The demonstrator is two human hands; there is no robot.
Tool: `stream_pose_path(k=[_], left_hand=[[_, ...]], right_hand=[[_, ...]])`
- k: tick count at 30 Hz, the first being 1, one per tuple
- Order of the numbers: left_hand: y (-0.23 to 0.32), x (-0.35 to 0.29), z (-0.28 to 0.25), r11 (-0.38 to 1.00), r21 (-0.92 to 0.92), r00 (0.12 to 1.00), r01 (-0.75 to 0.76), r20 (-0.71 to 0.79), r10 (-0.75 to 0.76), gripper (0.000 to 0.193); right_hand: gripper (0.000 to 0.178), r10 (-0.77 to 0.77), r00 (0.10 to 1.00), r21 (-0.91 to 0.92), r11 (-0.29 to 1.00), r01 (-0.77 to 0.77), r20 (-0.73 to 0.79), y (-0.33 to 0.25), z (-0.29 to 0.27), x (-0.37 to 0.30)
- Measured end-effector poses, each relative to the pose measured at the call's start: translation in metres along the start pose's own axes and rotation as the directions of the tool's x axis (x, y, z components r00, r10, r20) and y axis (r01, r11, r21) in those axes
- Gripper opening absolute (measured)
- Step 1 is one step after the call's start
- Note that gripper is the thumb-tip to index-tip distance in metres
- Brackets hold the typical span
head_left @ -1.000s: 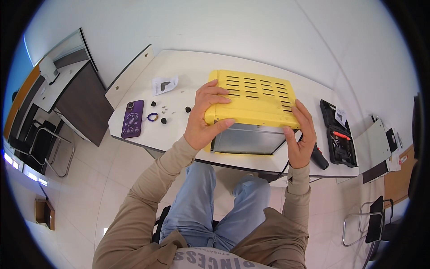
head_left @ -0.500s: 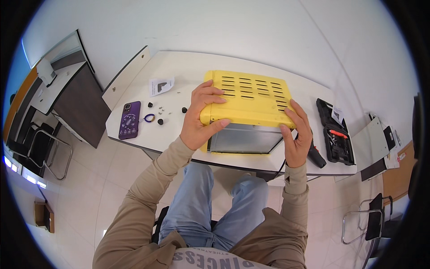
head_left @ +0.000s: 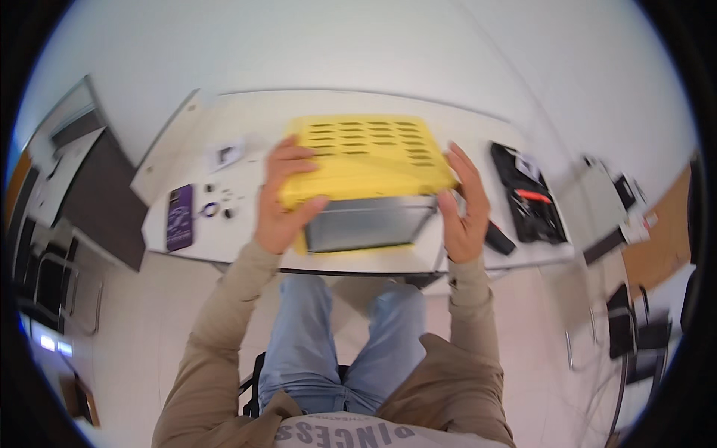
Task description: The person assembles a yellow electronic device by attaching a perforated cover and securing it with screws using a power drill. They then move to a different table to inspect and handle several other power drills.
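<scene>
Since half a second ago both hands have slid forward along the yellow cover (head_left: 366, 153), which now sits lifted a little clear of the grey metal box (head_left: 370, 222) beneath it at the near edge of the white table (head_left: 246, 119). Left hand (head_left: 287, 198) is clamped on the cover's left front corner, thumb under the lip; right hand (head_left: 464, 205) presses flat against its right side, fingers spread. Keeping the pull even on both sides should stop it jamming. Further left lie a purple phone (head_left: 179, 216) and small black parts (head_left: 220, 201); further right, a black tool case (head_left: 526, 194).
</scene>
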State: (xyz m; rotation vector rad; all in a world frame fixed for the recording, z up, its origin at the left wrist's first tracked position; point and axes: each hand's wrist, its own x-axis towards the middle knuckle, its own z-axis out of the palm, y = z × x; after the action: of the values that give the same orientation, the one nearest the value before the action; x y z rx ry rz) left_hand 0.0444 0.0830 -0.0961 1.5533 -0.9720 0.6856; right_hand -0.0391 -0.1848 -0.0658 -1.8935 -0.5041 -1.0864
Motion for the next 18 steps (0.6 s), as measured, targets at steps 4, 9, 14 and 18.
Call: stream_pose_path(k=[4,9,14,18], left_hand=[[0.002,-0.003,0.002,1.000,0.013,1.000,0.027,0.000,-0.027,0.035],[-0.002,-0.003,-0.001,1.000,0.011,1.000,0.012,-0.017,-0.012,0.035],[0.004,0.001,0.001,0.997,0.065,1.000,0.028,0.000,-0.029,0.037],[0.004,-0.001,0.000,0.998,0.009,0.998,0.062,-0.005,-0.062,0.036]], right_hand=[[0.036,0.053,0.998,-0.003,0.999,-0.053,0.038,0.006,-0.020,0.001],[0.042,0.032,0.999,0.025,0.999,-0.032,0.015,0.001,-0.009,0.003],[0.045,-0.026,0.997,-0.053,0.998,0.029,0.066,0.001,-0.007,0.002],[0.041,-0.038,0.997,-0.087,0.995,0.043,0.066,-0.001,0.000,0.000]])
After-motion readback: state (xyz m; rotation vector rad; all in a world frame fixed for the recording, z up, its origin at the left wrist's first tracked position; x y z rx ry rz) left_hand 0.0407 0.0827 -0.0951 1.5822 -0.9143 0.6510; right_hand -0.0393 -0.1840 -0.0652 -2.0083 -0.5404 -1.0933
